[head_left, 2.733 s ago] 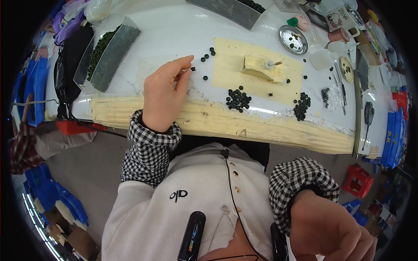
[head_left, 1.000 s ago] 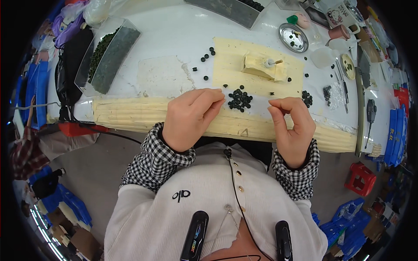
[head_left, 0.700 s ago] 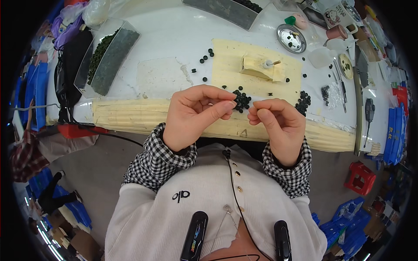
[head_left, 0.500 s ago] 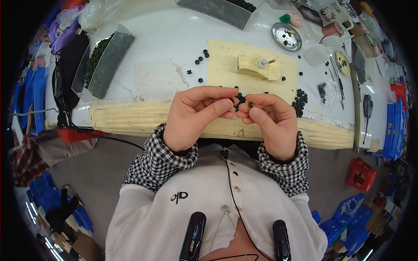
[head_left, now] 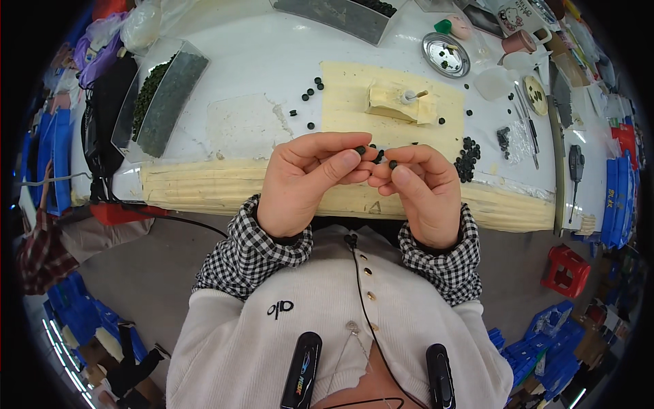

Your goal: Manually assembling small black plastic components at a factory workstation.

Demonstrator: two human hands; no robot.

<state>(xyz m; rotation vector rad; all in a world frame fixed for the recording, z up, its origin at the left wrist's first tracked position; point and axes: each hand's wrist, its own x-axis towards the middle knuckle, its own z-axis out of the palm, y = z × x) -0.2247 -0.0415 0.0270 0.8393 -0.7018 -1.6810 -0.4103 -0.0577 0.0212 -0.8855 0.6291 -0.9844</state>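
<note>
Both my hands are raised over the near edge of the table, fingertips almost meeting. My left hand (head_left: 306,174) pinches a small dark round piece (head_left: 360,150) between thumb and forefinger. Another small dark round piece (head_left: 393,164) is caught between the thumb and forefinger of my right hand (head_left: 422,184). Behind my fingers lie more such pieces, partly hidden. A pile of black round pieces (head_left: 467,161) sits just right of my right hand. Several loose ones (head_left: 311,91) are scattered ahead of my left hand.
A yellow-taped block with a small peg (head_left: 395,105) stands on a yellow sheet (head_left: 340,88). Clear bins of dark pieces stand at left (head_left: 170,102) and at the back (head_left: 334,17). A round metal dish (head_left: 446,54) and slim tools (head_left: 530,123) lie on the right.
The dark piece in my left fingers now shows plainly, where my fingertips covered it before. Both hands stay in nearly the same place.
</note>
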